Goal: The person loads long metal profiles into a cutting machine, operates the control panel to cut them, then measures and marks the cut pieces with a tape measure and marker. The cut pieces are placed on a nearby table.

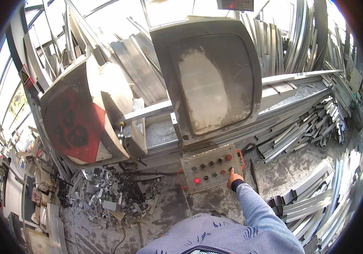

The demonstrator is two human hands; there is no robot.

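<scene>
My right hand (234, 180) reaches in from the lower right, index finger stretched out onto a button at the right end of a grey control panel (216, 167). It grips nothing that I can see; its other fingers are small and partly hidden. Rows of dark, green and red push buttons and knobs cover the panel. A round red light (197, 180) glows at its lower left, and a larger red button (228, 157) sits at the upper right. Orange handles (241, 158) flank the panel. My left hand is out of the picture.
Behind the panel stands a large dusty machine cover (213, 80). A red-and-white saw guard (73, 127) is at left, beside a long metal profile (147, 111). Offcuts (107, 197) pile below it; metal profiles (304, 199) are stacked at right.
</scene>
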